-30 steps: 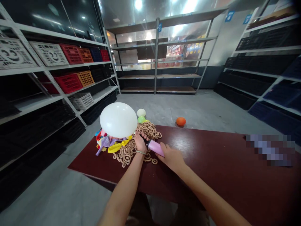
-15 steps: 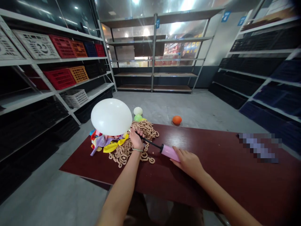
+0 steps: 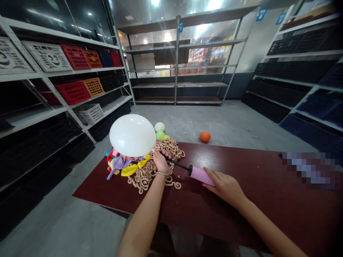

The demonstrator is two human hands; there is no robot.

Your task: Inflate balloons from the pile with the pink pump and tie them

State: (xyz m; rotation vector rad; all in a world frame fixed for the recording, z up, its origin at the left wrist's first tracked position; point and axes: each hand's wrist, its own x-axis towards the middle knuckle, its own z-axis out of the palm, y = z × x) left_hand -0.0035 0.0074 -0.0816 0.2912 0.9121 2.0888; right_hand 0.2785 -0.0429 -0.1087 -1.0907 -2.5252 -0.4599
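A large white balloon [image 3: 132,135], round and inflated, hangs off the front end of a hand pump. My left hand [image 3: 160,161] is closed where the balloon's neck meets the pump's black end, and its fingers hide the joint. The pump [image 3: 202,175] has a pink barrel and a thin black rod. My right hand [image 3: 223,185] wraps around the rear of the pink barrel. Below the balloon lie limp balloons [image 3: 120,164] in purple, yellow, red and blue. Beside them spreads a heap of tan curled, rope-like pieces [image 3: 143,176], partly under my left hand.
A dark red table [image 3: 227,210] spans the front. Small inflated balloons lie past its far edge: an orange balloon [image 3: 205,136], a pale balloon [image 3: 159,126] and a green balloon [image 3: 160,135]. A blurred purple item [image 3: 308,167] lies at the right. Shelves with crates [image 3: 72,92] stand around.
The whole view has shifted slightly, so everything sits a little further right. Both hands keep their hold on the pump and balloon neck. The balloon looks about the same size.
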